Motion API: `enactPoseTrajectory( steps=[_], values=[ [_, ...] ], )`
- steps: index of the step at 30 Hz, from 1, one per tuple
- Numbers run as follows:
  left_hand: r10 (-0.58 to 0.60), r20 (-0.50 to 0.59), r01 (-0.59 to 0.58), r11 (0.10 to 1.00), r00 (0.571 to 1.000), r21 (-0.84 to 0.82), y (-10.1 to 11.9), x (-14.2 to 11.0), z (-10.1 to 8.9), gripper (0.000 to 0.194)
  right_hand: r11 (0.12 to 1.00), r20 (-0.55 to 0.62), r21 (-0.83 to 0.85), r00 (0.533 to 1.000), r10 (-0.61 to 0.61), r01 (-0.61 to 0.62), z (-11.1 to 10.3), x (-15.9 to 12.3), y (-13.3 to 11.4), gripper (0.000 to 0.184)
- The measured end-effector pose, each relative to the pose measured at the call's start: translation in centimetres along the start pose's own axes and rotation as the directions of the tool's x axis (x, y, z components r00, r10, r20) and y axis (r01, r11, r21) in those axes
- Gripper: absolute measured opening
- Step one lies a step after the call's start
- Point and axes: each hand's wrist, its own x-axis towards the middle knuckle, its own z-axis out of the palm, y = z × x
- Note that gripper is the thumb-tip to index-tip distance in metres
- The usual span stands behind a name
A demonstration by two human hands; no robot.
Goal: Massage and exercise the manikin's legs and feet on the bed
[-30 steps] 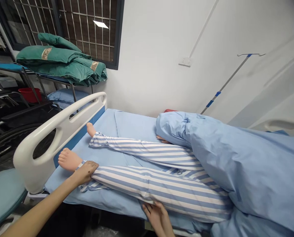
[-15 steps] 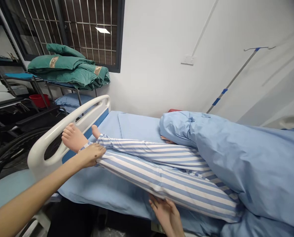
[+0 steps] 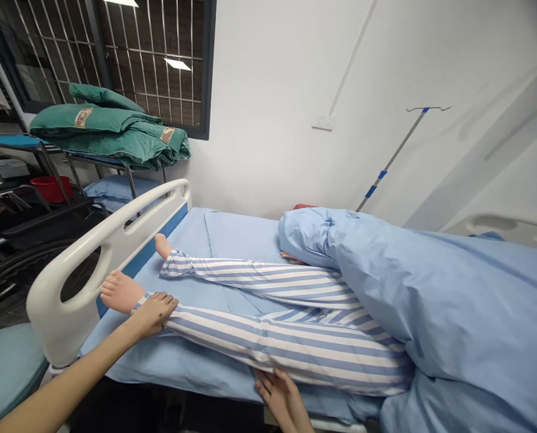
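Observation:
A manikin in blue-and-white striped trousers (image 3: pixel 313 349) lies on the bed, its smooth bare near foot (image 3: pixel 122 292) toward the footboard. My left hand (image 3: pixel 154 314) is closed over the near leg's ankle, on the trouser cuff. Under the knee of that same leg, my right hand (image 3: pixel 282 394) cups it from the near side, palm up, with the fingertips partly hidden beneath the cloth. The near leg is low over the mattress. The far leg, with its foot (image 3: pixel 163 246), rests on the blue sheet (image 3: pixel 241 231).
A blue quilt (image 3: pixel 453 300) covers the manikin's upper body. The cream footboard (image 3: pixel 65 288) borders the bed at left, with a wheelchair (image 3: pixel 38 240) and a teal stool (image 3: pixel 9 367) beyond. Folded green quilts (image 3: pixel 110 129) lie on a rack. An IV pole (image 3: pixel 397 153) stands by the wall.
Half a second ago the near leg was lifted higher in my hands, its foot raised toward the footboard; now it is lowered again. Both hands have stayed at the ankle and knee.

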Motion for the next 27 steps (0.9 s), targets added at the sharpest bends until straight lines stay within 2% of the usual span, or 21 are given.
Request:
enactPoseTrajectory(
  steps=[2,4,10,12,16,18,21,24,27],
  values=[
    [-0.002,-0.01,0.002,1.0,1.0,-0.002,0.1,-0.3,-0.8,0.04,0.999,-0.013,-0.035,1.0,0.011,-0.011,0.2,-0.1,-0.1,0.023],
    [-0.011,-0.008,0.011,1.0,1.0,-0.004,0.3,-0.5,-0.6,0.041,0.997,-0.052,-0.08,0.999,0.016,-0.02,0.3,-0.2,-0.1,0.027],
    [-0.067,-0.007,0.067,0.998,0.998,-0.015,0.7,-0.1,4.0,0.048,0.969,-0.192,-0.243,0.981,0.003,-0.05,-0.1,-1.2,0.2,0.033],
    [-0.073,-0.021,0.072,0.997,0.997,-0.028,0.7,0.1,4.8,0.049,0.95,-0.217,-0.305,0.976,0.003,-0.071,-0.9,-1.9,0.4,0.038],
    [-0.073,-0.021,0.072,0.996,0.997,-0.051,0.7,0.1,4.8,0.048,0.869,-0.308,-0.467,0.951,0.016,-0.166,-2.4,-3.3,1.0,0.049],
    [-0.087,-0.025,0.085,0.995,0.996,-0.054,0.8,0.1,4.7,0.048,0.82,-0.269,-0.558,0.963,-0.029,-0.131,-2.2,-3.8,1.4,0.043],
    [-0.095,-0.018,0.094,0.993,0.995,-0.067,1.2,0.3,4.7,0.05,0.728,-0.087,-0.686,0.994,-0.061,-0.015,0.5,-3.7,2.1,0.036],
    [-0.104,0.008,0.104,0.99,0.995,-0.091,2.1,0.7,4.6,0.052,0.621,0.085,-0.778,0.995,-0.046,0.095,5.5,-3.1,2.9,0.028],
    [-0.108,0.009,0.109,0.988,0.994,-0.11,2.9,0.9,4.4,0.056,0.58,0.198,-0.797,0.98,-0.014,0.17,10.8,-2.1,4.1,0.023]
  ],
)
